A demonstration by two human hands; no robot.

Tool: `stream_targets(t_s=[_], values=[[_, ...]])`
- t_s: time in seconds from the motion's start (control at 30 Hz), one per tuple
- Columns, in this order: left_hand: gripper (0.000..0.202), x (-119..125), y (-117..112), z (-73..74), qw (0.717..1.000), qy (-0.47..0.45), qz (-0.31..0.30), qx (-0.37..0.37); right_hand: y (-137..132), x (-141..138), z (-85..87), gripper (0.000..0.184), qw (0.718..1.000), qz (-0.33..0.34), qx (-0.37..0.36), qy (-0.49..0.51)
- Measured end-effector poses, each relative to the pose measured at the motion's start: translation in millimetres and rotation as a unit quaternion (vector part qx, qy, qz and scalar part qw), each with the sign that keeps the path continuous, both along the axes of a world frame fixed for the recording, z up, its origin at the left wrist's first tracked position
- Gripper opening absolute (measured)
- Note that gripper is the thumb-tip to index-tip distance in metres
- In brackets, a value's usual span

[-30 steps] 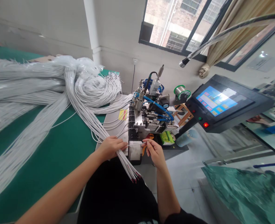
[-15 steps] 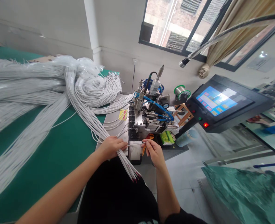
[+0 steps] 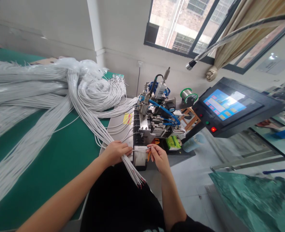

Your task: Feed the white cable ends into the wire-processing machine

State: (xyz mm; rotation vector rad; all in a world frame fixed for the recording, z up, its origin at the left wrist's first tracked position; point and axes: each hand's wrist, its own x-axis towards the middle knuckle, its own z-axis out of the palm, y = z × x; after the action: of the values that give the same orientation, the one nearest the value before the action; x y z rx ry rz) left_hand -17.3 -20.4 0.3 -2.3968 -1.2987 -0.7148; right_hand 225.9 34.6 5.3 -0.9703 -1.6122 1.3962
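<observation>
My left hand (image 3: 115, 153) is closed around a bundle of white cables (image 3: 131, 170), whose dark reddish ends hang over my lap. A single white cable (image 3: 139, 149) runs from beside that hand to my right hand (image 3: 159, 156), which pinches its end between thumb and fingertips. Beneath this cable sits a pale roll or block (image 3: 140, 157) at the front of the machine (image 3: 156, 112). Several white cables lead from the left into the machine's dark slotted edge (image 3: 137, 129). Something orange (image 3: 149, 155) shows just beside my right fingers.
Long heaps of white cables (image 3: 26, 87), partly in clear plastic, cover much of the green table (image 3: 67, 158). A lit touchscreen (image 3: 225, 102) on an arm stands to the right, near a wire spool (image 3: 188, 95). Green sheeting (image 3: 255, 196) fills the lower right. A lamp neck (image 3: 219, 40) hangs above.
Almost nothing differs. My right hand has shifted very slightly, with the single cable still pinched, and my left hand stays on the bundle.
</observation>
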Motion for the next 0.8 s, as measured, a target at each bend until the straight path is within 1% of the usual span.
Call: stream_targets(t_s=[0.23,0.4,0.8], values=[[0.021,0.5,0.0,0.2,1.000,-0.004,0.001,-0.001,1.3,-1.4,-6.8,0.032,1.000,-0.003,-0.009,0.007],[0.022,-0.1,0.4,-1.5,1.000,-0.001,0.001,-0.006,1.1,-3.1,-6.2,0.033,1.000,-0.004,-0.017,0.014],[0.022,0.1,0.6,1.7,1.000,0.003,-0.006,-0.006,1.6,-5.0,-7.2,0.031,0.999,-0.006,-0.024,0.022]])
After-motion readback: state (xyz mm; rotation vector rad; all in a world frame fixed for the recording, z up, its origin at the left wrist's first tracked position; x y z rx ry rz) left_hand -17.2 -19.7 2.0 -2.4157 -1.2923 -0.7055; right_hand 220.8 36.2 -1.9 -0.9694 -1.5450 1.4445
